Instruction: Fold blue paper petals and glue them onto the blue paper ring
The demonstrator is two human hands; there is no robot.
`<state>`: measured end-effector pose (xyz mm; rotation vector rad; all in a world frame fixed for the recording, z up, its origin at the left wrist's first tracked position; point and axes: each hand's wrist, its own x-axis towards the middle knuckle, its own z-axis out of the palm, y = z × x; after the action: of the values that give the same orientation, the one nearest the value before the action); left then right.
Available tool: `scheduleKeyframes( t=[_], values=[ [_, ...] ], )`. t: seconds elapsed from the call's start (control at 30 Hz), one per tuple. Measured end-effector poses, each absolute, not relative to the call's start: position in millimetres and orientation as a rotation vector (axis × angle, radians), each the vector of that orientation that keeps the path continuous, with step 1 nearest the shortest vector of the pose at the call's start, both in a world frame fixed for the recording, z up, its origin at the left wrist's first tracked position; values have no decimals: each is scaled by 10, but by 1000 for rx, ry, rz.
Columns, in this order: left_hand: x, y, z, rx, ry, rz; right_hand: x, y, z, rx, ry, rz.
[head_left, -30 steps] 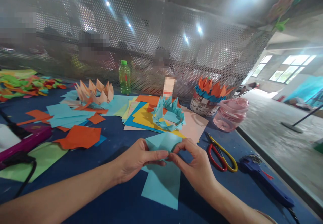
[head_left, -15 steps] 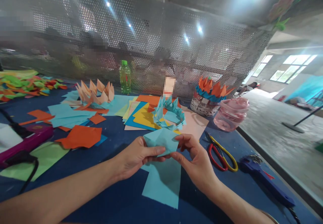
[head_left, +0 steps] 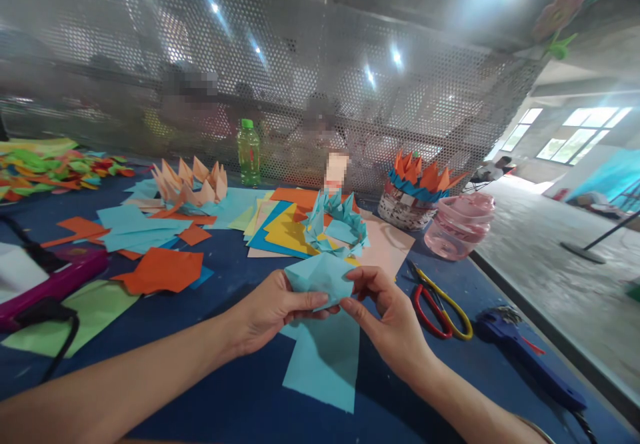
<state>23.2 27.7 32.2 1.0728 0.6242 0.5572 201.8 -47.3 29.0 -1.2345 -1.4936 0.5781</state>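
Between my two hands is a folded piece of light blue paper (head_left: 320,276), held up over the table. My left hand (head_left: 273,311) grips its left and lower edge, thumb on the front and fingers behind. With thumb and fingertips my right hand (head_left: 383,307) pinches the right edge. Flat light blue sheets (head_left: 325,371) lie on the table beneath the hands. Just behind the folded piece stands a ring of light blue folded points (head_left: 313,227). Scissors (head_left: 435,311) with red and yellow handles lie to the right of my right hand.
A blue glue gun (head_left: 535,357) lies near the table's right edge. A pink plastic jar (head_left: 457,231) and an orange paper crown (head_left: 425,174) on a tub stand behind. Left are a peach paper crown (head_left: 193,187), orange paper (head_left: 167,271), a purple power strip (head_left: 60,281) and a green bottle (head_left: 249,154).
Almost nothing differs. Both hands keep their hold on the folded light blue paper, and the whole view has shifted very slightly.
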Motion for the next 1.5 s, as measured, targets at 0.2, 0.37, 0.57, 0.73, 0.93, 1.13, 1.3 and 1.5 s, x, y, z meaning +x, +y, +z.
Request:
scheduleKeyframes(
  t=[0.2, 0.37, 0.57, 0.73, 0.93, 1.13, 1.3, 1.5],
  values=[
    [243, 264, 343, 1115, 650, 570, 1983, -468, 305, -1253, -1421, 633],
    [240, 263, 321, 1106, 670, 565, 1977, -463, 291, -1222, -1319, 798],
    [246, 281, 339, 1061, 661, 563, 1997, -446, 279, -1175, -1231, 939],
    [248, 269, 364, 1059, 678, 577, 2013, -438, 275, -1191, -1304, 977],
    [243, 276, 357, 1061, 676, 569, 2013, -453, 271, -1258, -1356, 949],
    [246, 264, 364, 1083, 695, 567, 2019, -455, 275, -1287, -1387, 945],
    [237, 253, 356, 1129, 683, 570, 2012, -459, 276, -1330, -1381, 936],
    [238, 272, 325, 1158, 671, 561, 1995, -474, 260, -1344, -1350, 931]
  ],
)
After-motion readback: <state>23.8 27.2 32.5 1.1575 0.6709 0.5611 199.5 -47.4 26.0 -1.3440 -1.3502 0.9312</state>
